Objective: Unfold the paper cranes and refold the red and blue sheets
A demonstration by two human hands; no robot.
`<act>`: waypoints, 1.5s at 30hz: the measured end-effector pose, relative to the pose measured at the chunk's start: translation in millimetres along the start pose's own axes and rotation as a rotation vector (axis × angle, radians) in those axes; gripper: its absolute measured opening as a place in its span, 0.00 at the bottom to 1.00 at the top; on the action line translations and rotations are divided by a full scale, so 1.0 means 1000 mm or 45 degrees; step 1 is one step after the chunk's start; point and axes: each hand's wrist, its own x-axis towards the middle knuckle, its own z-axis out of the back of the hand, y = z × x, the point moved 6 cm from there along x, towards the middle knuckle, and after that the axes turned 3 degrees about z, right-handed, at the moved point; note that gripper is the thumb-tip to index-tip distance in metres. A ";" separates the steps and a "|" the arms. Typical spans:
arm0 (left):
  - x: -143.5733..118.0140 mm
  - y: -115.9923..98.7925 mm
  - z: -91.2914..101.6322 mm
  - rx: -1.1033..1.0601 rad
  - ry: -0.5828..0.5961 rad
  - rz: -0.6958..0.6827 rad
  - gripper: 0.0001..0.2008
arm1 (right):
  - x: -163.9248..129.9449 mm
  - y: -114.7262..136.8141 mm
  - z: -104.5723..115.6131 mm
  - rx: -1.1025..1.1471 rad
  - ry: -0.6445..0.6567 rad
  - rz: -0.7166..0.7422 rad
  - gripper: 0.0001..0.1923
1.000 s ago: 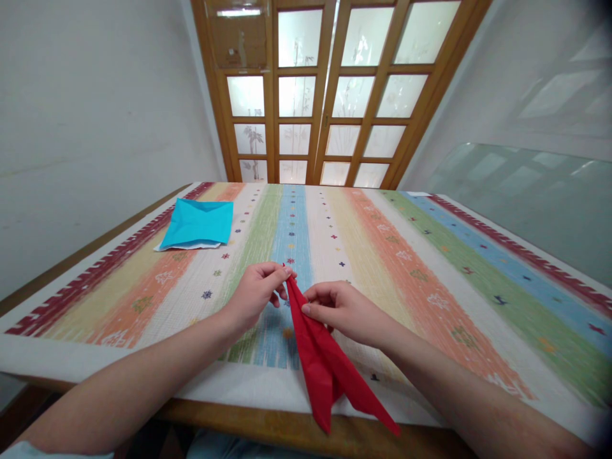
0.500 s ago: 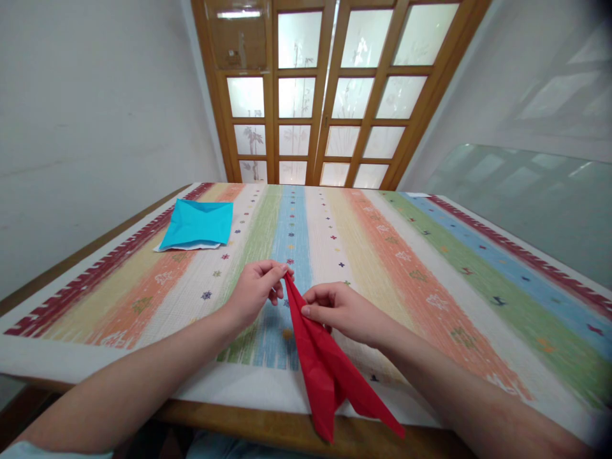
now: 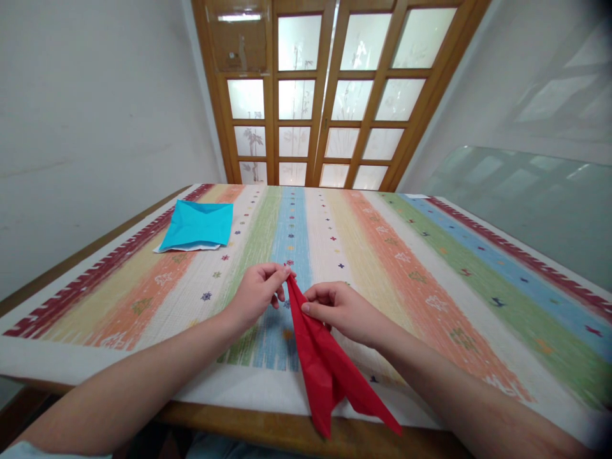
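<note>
A red paper napkin (image 3: 325,366), folded into a long pointed shape, lies on the striped tablecloth (image 3: 430,274) near the front edge, its lower tips hanging past the table edge. My left hand (image 3: 255,294) pinches the napkin's top point between thumb and fingers. My right hand (image 3: 342,311) pinches the napkin's right edge just below that point. Both forearms reach in from the bottom of the view.
A blue folded napkin (image 3: 198,224) on a white sheet lies at the table's far left. Wooden doors with frosted glass panes (image 3: 325,95) stand behind the table. A white wall is at the left, a glass panel at the right.
Almost nothing: both hands keep their pinch on the red napkin, and its hanging tips have shifted slightly.
</note>
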 end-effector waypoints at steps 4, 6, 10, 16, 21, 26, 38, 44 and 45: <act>-0.001 -0.002 0.001 -0.017 -0.010 -0.035 0.18 | 0.000 -0.002 -0.001 -0.002 0.014 -0.008 0.09; -0.002 -0.001 0.002 -0.029 -0.036 -0.053 0.16 | 0.000 -0.002 -0.002 -0.016 0.018 0.001 0.09; -0.002 0.000 0.005 -0.048 -0.101 -0.087 0.16 | 0.001 0.000 -0.004 -0.037 0.018 0.013 0.09; 0.000 0.003 0.003 -0.067 -0.097 -0.049 0.22 | 0.001 -0.002 -0.005 0.002 0.006 -0.029 0.08; -0.005 0.001 -0.010 0.124 0.097 -0.017 0.23 | 0.001 -0.004 -0.001 0.043 -0.007 -0.039 0.10; -0.010 -0.002 -0.015 0.240 0.155 -0.065 0.19 | 0.003 -0.002 -0.001 0.032 -0.024 0.032 0.09; -0.007 0.001 -0.012 0.171 0.086 -0.035 0.21 | 0.004 -0.006 -0.007 0.119 0.043 0.033 0.09; -0.005 0.002 -0.009 0.150 0.068 -0.031 0.21 | 0.005 -0.014 -0.005 0.041 0.057 -0.032 0.07; -0.004 0.002 -0.007 0.144 0.050 -0.032 0.21 | 0.005 -0.014 -0.005 0.019 0.058 -0.055 0.07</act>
